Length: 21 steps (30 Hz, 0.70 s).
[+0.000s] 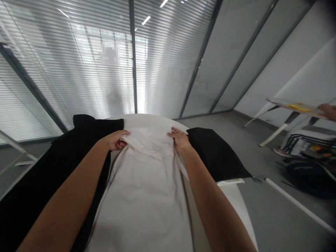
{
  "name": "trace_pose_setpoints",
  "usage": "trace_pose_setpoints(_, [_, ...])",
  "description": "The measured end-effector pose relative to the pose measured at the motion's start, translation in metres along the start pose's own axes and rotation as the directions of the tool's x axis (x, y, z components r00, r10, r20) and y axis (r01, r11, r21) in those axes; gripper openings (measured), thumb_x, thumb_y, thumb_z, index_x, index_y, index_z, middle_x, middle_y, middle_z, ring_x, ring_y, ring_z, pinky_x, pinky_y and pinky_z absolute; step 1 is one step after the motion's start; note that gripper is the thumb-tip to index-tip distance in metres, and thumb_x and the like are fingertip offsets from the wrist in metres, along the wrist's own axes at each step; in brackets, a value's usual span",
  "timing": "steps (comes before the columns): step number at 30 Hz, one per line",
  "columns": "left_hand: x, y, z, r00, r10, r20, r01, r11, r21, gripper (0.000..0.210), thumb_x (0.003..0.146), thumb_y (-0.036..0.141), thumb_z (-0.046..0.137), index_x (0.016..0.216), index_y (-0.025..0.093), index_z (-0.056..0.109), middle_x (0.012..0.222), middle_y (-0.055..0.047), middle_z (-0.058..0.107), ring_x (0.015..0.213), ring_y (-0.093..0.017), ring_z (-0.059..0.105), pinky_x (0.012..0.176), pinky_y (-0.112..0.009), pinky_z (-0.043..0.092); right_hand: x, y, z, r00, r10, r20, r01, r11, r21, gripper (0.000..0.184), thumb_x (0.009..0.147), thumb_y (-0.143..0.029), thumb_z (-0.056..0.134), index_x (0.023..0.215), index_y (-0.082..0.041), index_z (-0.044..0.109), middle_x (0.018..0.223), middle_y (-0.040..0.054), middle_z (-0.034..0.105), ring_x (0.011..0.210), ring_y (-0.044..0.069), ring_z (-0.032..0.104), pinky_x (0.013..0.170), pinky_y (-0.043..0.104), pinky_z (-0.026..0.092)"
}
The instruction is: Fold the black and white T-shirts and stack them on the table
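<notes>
A long off-white cloth garment lies over the table, running from its far side toward me; its exact kind does not show. My left hand pinches the garment's far left corner, where a layer is folded over at a slant. My right hand grips the far right corner between thumb and fingers. The far edge stretches between both hands. To the left spreads a black garment, partly hidden by my left forearm. A black cloth piece with a cord at its tip lies right of my right hand.
The white round table carries all the cloth. Behind it stands a glass partition with blinds. At the right, another person's hand rests by a second table holding a yellow object. A white pole slants over the floor.
</notes>
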<state>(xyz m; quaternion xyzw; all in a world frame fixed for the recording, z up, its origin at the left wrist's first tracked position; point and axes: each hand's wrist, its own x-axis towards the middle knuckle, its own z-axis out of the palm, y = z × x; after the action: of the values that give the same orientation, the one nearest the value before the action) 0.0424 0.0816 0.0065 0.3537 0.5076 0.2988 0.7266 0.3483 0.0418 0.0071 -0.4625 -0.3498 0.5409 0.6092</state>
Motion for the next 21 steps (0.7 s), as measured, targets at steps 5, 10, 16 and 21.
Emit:
trace_pose_setpoints(5, [-0.004, 0.002, -0.007, 0.995, 0.092, -0.026, -0.092, 0.996, 0.000, 0.021, 0.061, 0.015, 0.078, 0.062, 0.012, 0.056, 0.051, 0.003, 0.049, 0.037, -0.002, 0.034, 0.030, -0.011, 0.018, 0.002, -0.005, -0.008, 0.999, -0.011, -0.051, 0.000, 0.979, -0.203, 0.045, 0.056, -0.007, 0.069, 0.100, -0.016, 0.068, 0.091, 0.0051, 0.074, 0.082, 0.020, 0.069, 0.080, 0.032, 0.054])
trace_pose_setpoints(10, [-0.018, 0.010, -0.008, 0.980, 0.195, 0.049, -0.200, 0.970, 0.136, 0.029, 0.056, 0.012, 0.082, 0.083, 0.011, 0.070, 0.067, -0.002, 0.063, 0.044, -0.004, 0.045, 0.032, -0.012, 0.024, 0.001, -0.008, -0.011, 0.987, -0.082, -0.135, 0.016, 0.902, -0.432, 0.055, 0.057, -0.006, 0.070, 0.111, -0.015, 0.065, 0.090, 0.0070, 0.073, 0.077, 0.019, 0.069, 0.069, 0.029, 0.054])
trace_pose_setpoints(16, [-0.036, 0.019, -0.013, 0.981, 0.185, 0.051, -0.191, 0.913, 0.360, 0.033, 0.055, 0.020, 0.085, 0.086, 0.016, 0.074, 0.078, -0.004, 0.069, 0.051, -0.007, 0.053, 0.036, -0.013, 0.033, -0.014, -0.022, 0.001, 0.994, -0.023, -0.104, -0.023, 0.909, -0.415, 0.053, 0.067, -0.011, 0.065, 0.118, -0.023, 0.059, 0.100, 0.0041, 0.068, 0.076, 0.017, 0.066, 0.054, 0.027, 0.056])
trace_pose_setpoints(21, [-0.035, 0.019, -0.010, 0.986, 0.154, -0.062, -0.134, 0.957, 0.256, 0.033, 0.057, 0.032, 0.083, 0.082, 0.014, 0.072, 0.075, -0.005, 0.069, 0.057, -0.013, 0.059, 0.041, -0.018, 0.043, -0.023, -0.030, 0.007, 1.000, -0.023, -0.010, 0.019, 0.951, -0.310, 0.054, 0.067, -0.010, 0.065, 0.118, -0.026, 0.055, 0.104, 0.0031, 0.063, 0.086, 0.019, 0.064, 0.056, 0.035, 0.061])
